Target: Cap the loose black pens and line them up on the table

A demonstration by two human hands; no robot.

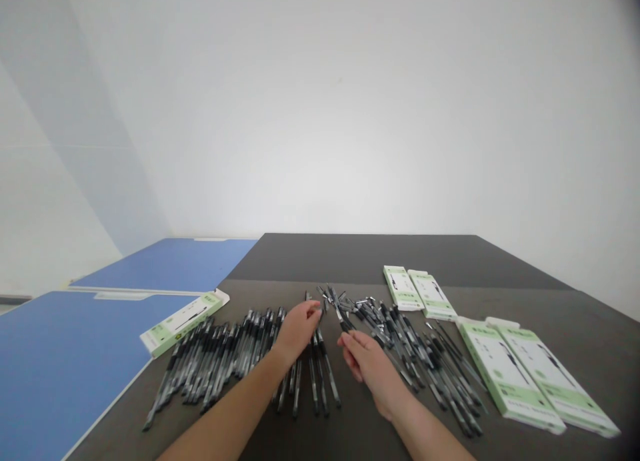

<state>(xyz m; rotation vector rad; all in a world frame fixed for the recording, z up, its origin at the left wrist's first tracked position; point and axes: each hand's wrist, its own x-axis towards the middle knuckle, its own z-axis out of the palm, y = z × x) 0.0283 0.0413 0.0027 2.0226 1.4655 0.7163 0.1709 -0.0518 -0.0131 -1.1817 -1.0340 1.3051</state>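
Observation:
My right hand (pixel 367 364) is closed round a black pen (pixel 344 319), whose upper end points up and away to the left. Beside it, my left hand (pixel 300 327) has its fingers pinched together near the pen's far end; what they hold, if anything, is too small to make out. Under and in front of the left hand lie several clear-barrelled pens (pixel 323 377) with black grips. A wide row of similar pens (pixel 220 361) spreads to the left. On the right is a looser pile of pens and pen parts (pixel 425 354), with small caps (pixel 367 304) at its far side.
One green and white pen box (pixel 183 322) lies slanted at the left, beside the pen row. Two more boxes (pixel 403 289) lie at the back right, and two larger-looking boxes (pixel 510 374) nearer. The dark table (pixel 370 257) adjoins blue tabletops (pixel 90 361); a white wall rises behind.

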